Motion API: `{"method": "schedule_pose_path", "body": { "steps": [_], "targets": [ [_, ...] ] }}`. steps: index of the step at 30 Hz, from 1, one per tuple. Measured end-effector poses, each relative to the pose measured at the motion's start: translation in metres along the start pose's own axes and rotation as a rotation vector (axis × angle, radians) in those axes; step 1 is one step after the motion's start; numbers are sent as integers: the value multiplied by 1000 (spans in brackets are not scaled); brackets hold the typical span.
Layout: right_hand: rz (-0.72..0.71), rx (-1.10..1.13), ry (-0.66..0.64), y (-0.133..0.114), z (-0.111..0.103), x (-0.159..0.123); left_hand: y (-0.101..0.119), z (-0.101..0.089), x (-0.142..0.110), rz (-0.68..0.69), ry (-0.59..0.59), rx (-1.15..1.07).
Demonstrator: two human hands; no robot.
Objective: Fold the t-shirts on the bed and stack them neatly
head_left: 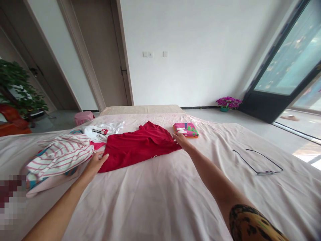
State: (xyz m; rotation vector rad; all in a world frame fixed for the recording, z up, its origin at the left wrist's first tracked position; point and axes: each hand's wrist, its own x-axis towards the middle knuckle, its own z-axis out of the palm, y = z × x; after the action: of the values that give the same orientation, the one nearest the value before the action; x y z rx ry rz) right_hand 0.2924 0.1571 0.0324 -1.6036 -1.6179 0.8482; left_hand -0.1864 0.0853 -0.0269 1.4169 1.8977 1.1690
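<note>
A red garment (pixel 135 144) lies doubled over on the bed, its long side running across in front of me. At its left end rests my left hand (pixel 96 162), thumb and fingers apart, with the thumb along the cloth's edge. My right hand (pixel 181 139) is at the opposite end, fingers closed at the garment's edge; the fingertips are partly hidden. Just beyond that hand sits a folded pink, multicoloured cloth (pixel 187 129). Left of my left hand is a heap with a striped white-and-red garment (pixel 62 152) and a white printed garment (pixel 100 131).
A pale pink sheet (pixel 150 197) covers the bed. Eyeglasses (pixel 267 172) lie unfolded on the right. A pink stool (pixel 84 117) stands beyond the bed's left side, and purple flowers in a green pot (pixel 227 104) stand by the wall. A leafy plant (pixel 20 83) is at far left.
</note>
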Motion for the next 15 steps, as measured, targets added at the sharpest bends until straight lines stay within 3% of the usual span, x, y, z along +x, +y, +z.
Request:
{"method": "schedule_pose_path", "body": {
  "steps": [3,6,10,15],
  "targets": [
    [16,-66,1,24,-7,-14,-23,-3,-1,9,-46,132],
    [8,-235,-47,42,-14,-32,-30,-5,-11,65,-74,284],
    [-52,-443,-17,47,-10,-38,-15,2,-22,106,-23,399],
    [-168,-254,15,44,-6,-34,-1,5,-22,219,29,293]
  ]
}}
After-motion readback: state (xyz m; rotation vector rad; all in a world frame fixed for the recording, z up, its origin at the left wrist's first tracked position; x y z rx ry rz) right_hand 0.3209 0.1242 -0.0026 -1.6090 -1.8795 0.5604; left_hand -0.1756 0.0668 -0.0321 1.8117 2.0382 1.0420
